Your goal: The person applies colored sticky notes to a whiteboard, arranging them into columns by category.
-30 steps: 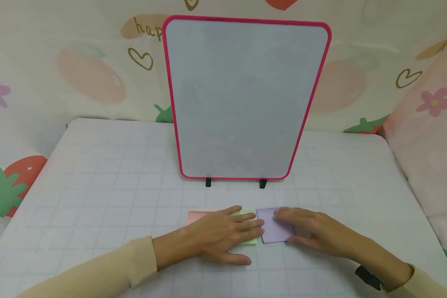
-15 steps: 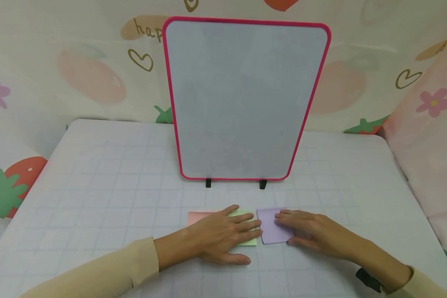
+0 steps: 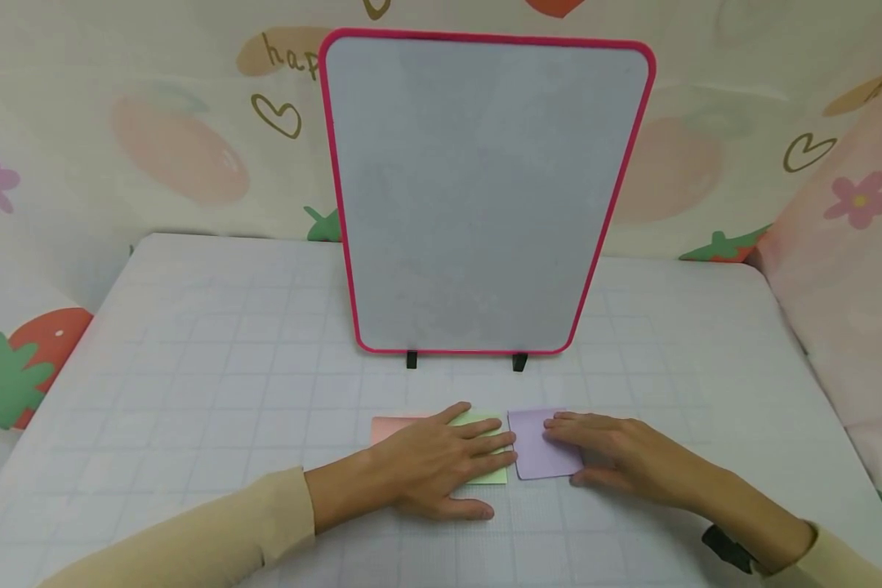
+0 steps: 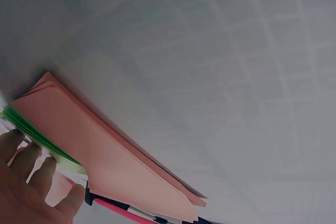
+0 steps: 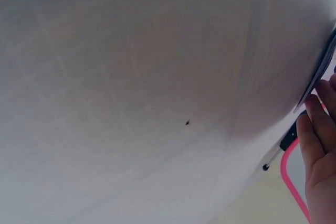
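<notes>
A row of three square sticky note pads lies on the table, shown in the head view: pink (image 3: 393, 426), green (image 3: 494, 476) and purple (image 3: 531, 454). My left hand (image 3: 441, 464) rests spread over the pink and green pads and hides much of both; its fingertips reach the purple pad's left edge. The left wrist view shows the layered edges of the pink pad (image 4: 115, 145) and green pad (image 4: 44, 139) beside the fingers. My right hand (image 3: 625, 457) touches the purple pad's right side, fairly straight fingers on top and thumb at its near right corner.
A whiteboard (image 3: 485, 196) with a pink frame stands upright behind the pads on small black feet (image 3: 412, 359). A white grid-patterned cloth covers the table (image 3: 213, 367). A curtain (image 3: 184, 147) printed with fruit and hearts hangs behind. A black band (image 3: 728, 547) sits by the right wrist.
Both hands stay nearly still on the pads. The left fingertips have drawn back very slightly from the purple pad.
</notes>
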A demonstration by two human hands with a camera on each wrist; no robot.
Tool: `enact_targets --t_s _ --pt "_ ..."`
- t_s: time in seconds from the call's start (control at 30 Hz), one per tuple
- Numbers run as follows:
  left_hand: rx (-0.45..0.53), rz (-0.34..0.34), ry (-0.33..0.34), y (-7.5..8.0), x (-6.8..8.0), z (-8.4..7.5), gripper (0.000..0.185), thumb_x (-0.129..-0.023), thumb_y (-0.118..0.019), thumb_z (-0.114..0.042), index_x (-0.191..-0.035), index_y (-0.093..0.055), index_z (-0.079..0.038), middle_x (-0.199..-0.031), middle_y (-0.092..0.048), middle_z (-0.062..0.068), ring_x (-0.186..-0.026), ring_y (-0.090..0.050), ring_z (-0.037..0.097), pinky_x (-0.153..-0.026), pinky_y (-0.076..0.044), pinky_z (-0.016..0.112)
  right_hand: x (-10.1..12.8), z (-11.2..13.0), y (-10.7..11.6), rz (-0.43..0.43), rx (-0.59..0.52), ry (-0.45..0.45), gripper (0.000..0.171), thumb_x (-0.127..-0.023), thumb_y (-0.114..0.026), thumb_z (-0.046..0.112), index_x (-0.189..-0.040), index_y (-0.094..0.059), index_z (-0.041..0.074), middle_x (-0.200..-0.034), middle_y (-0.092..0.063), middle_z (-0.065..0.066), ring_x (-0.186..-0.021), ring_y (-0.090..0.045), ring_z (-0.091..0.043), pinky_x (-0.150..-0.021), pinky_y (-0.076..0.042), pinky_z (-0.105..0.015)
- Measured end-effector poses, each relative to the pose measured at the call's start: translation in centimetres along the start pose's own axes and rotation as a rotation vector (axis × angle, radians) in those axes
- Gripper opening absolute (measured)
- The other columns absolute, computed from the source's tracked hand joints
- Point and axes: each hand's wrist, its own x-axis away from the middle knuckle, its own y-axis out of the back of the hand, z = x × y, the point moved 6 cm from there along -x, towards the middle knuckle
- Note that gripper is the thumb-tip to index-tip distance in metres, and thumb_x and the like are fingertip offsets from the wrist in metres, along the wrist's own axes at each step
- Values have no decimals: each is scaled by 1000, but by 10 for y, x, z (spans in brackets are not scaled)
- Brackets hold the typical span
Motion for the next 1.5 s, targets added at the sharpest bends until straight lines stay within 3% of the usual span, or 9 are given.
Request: enact_targets --t_s 0.87,1.2,1.5 --pt "6 -8 6 -1 1 0 66 -101 -32 -61 -155 -37 -24 -160 -34 -4 -148 -27 16 -117 -27 48 0 -1 1 15 -30 -26 45 -95 -69 25 -138 -61 15 -139 -60 -1 -127 -58 -20 -95 -52 -46" --pt "20 -17 6 -1 1 -1 66 -102 -32 -61 -155 -38 -23 -160 -34 -3 -148 -27 17 -117 -27 48 0 -2 -2 28 17 -44 61 -84 -81 32 -138 -60 16 -139 -59 0 -127 -57 -21 -96 -51 -46" --pt "27 -19 3 0 2 -1 66 -102 -32 -61 -155 -38 -22 -160 -33 -2 -148 -27 17 -117 -28 48 0 0 -1 2 44 -14 59 -83 -82 27 -136 -62 14 -137 -61 -3 -125 -59 -23 -93 -53 -46"
